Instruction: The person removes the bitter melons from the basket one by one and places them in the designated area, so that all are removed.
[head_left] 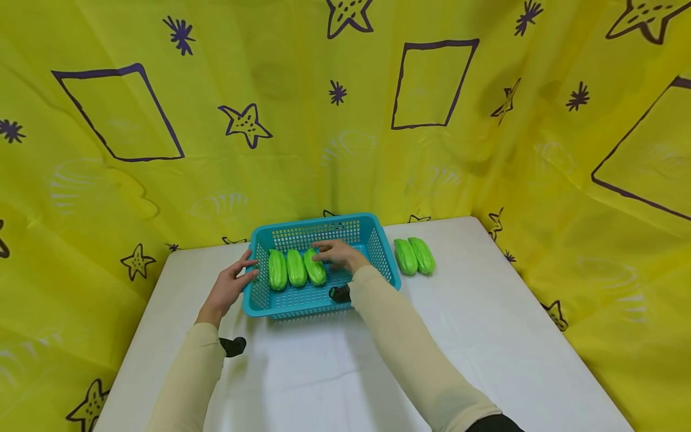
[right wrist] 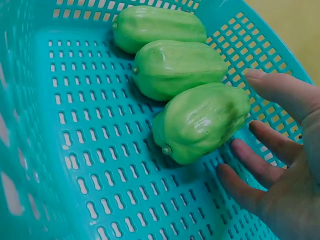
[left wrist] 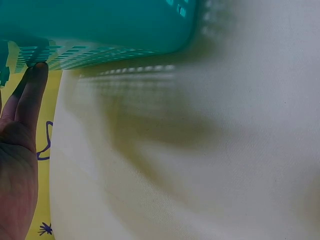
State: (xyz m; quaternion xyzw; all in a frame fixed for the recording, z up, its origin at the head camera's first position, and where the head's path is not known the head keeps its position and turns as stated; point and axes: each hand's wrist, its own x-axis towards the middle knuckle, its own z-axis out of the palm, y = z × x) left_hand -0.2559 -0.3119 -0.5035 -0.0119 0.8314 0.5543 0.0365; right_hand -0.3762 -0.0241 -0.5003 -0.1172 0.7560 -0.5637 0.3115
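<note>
Well, hands [head_left: 229,287] [head_left: 340,254] flank three vegetables [head_left: 296,268] in a basket [head_left: 302,310].

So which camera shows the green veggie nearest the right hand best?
The right wrist view: the green veggie is big and close, its stem end visible, the right hand beside it. The head view shows it small, inside the blue basket, with the hand partly over it. The left wrist view doesn't show it.

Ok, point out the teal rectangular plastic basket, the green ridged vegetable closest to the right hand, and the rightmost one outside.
Teal rectangular plastic basket [head_left: 297,310], head view: front rim.
Closest green vegetable [right wrist: 201,122], right wrist view: middle of upper side.
Rightmost outside vegetable [head_left: 423,257], head view: mid-body.
</note>
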